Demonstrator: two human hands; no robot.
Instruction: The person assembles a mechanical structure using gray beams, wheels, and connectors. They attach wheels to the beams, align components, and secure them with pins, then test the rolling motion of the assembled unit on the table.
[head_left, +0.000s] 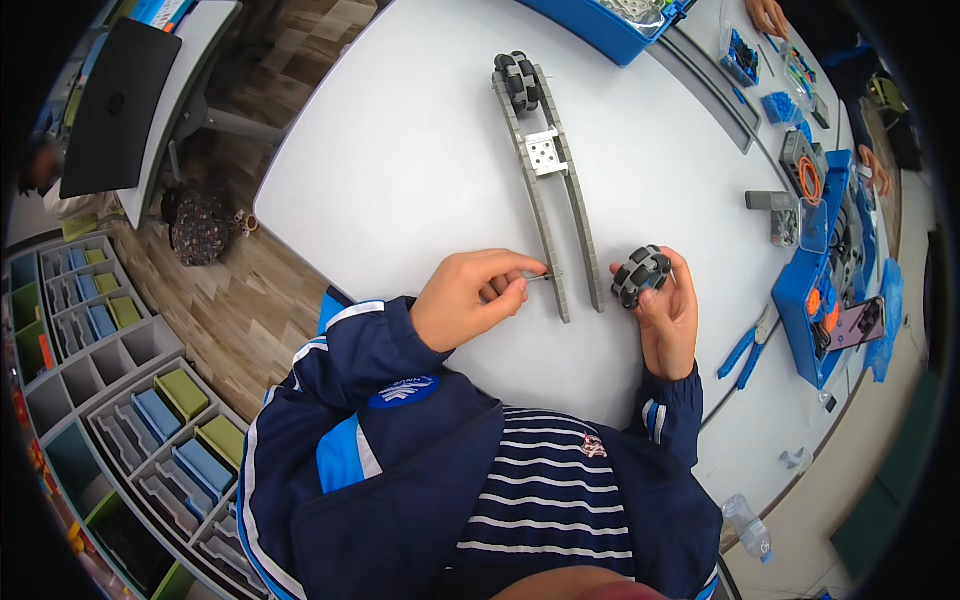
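On the white table lies a frame of two long grey beams [540,215], joined by a white perforated plate [546,152]. At its far end a grey and black omni wheel [516,81] sits between the beams. My left hand [474,298] is closed in a pinch at the near end of the left beam, on a thin silvery shaft [537,277] whose tip reaches the beam. To the right of the right beam, my right hand [670,318] grips a second omni wheel [641,276] between thumb and fingers, apart from the frame.
Blue-handled pliers [747,350] lie to the right, beside a blue parts box [803,325] with a phone [858,323]. A blue bin [628,40] stands at the far edge. A plastic bottle [748,528] is at lower right. Another person's hand [768,18] shows at far right.
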